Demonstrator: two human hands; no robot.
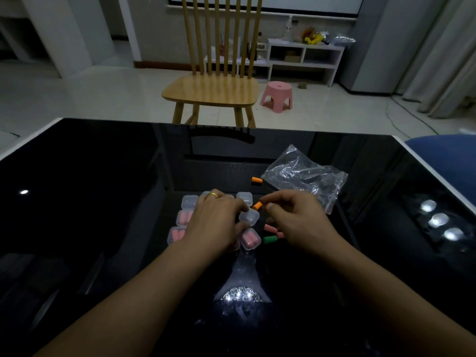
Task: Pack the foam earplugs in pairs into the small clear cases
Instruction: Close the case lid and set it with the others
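Right hand (296,217) pinches orange earplug (257,205) beside unlabelled clear case (248,217).

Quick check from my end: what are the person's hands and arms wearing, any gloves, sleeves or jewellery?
Both hands are bare, no gloves. The left hand wears a gold ring on one finger. The right hand shows no ring or watch. Both forearms are bare, with no sleeves in view.

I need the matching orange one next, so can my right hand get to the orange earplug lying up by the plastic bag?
Probably yes. The loose orange earplug lies in the open beside the plastic bag, nothing on it, just beyond the right hand. But those fingers already pinch another orange earplug.
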